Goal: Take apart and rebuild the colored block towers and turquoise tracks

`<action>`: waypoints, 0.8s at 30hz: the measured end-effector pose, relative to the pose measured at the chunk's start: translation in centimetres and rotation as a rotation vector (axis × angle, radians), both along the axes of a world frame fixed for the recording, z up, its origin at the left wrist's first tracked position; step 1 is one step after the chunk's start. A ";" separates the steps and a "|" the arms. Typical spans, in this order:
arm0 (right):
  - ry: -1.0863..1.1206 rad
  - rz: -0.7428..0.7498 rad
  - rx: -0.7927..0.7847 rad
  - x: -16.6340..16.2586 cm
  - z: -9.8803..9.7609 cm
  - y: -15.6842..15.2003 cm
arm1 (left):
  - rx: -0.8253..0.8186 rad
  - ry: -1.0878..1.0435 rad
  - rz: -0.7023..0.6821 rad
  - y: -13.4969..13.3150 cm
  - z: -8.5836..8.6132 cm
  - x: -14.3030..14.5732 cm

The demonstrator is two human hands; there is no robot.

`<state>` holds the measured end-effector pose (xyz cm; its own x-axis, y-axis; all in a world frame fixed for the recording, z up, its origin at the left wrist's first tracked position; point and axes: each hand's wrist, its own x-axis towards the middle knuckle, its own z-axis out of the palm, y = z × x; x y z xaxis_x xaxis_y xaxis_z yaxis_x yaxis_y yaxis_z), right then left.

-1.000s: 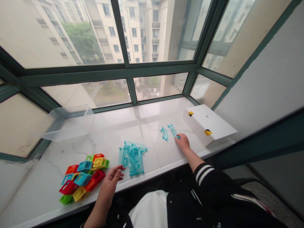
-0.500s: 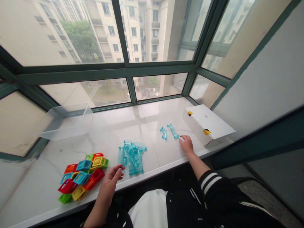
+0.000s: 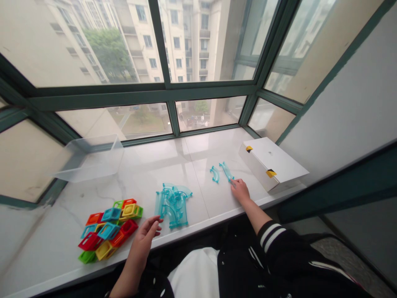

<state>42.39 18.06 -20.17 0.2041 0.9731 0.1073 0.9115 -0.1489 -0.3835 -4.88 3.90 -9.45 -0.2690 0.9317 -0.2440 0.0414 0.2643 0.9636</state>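
My right hand (image 3: 240,191) rests on the counter with its fingertips closed on the near end of a long translucent blue track piece (image 3: 226,170). A short curved blue track piece (image 3: 214,174) lies just left of that one, apart from it. My left hand (image 3: 148,230) is at the counter's front edge, its fingers loosely bent and apart with nothing seen in them. Its fingertips are by the lower left side of a pile of translucent blue track pieces (image 3: 178,207); whether they touch it I cannot tell.
Red, yellow, green and blue plastic blocks (image 3: 110,231) lie grouped left of my left hand. A clear plastic bin (image 3: 96,161) stands at the back left. A white box (image 3: 273,161) with yellow-and-black tabs sits at the right. Windows border the white counter (image 3: 149,161).
My right hand has moved slightly left, onto the near end of the long blue track piece. My left hand has stayed beside the pile. The view has shifted a little.
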 end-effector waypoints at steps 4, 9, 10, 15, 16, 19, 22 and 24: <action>-0.016 0.004 -0.014 0.0 0.0 0.3 | -0.010 -0.004 -0.011 0.1 -0.5 0.1; -0.016 0.032 -0.021 0.0 0.1 0.7 | -0.019 -0.008 -0.025 0.1 -0.9 0.1; -0.014 0.038 -0.021 0.0 0.1 0.8 | -0.020 -0.012 -0.025 0.1 -1.0 0.1; -0.009 0.051 -0.025 -0.2 0.1 0.8 | -0.025 -0.026 -0.018 0.1 -1.3 0.0; -0.009 0.052 -0.026 -0.2 0.1 0.8 | -0.026 -0.026 -0.017 0.1 -1.4 0.0; -0.008 0.051 -0.030 -0.2 0.1 0.9 | -0.025 -0.019 -0.012 0.2 -1.5 0.0; -0.008 0.052 -0.034 -0.2 0.2 0.9 | -0.025 -0.015 -0.007 0.1 -1.6 0.1; -0.009 0.053 -0.036 -0.2 0.2 0.9 | -0.024 -0.020 -0.008 0.1 -1.6 0.1</action>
<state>42.20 18.98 -19.96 0.1517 0.9857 0.0737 0.9217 -0.1141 -0.3707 -4.79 4.00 -11.08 -0.2563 0.9276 -0.2719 0.0248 0.2875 0.9575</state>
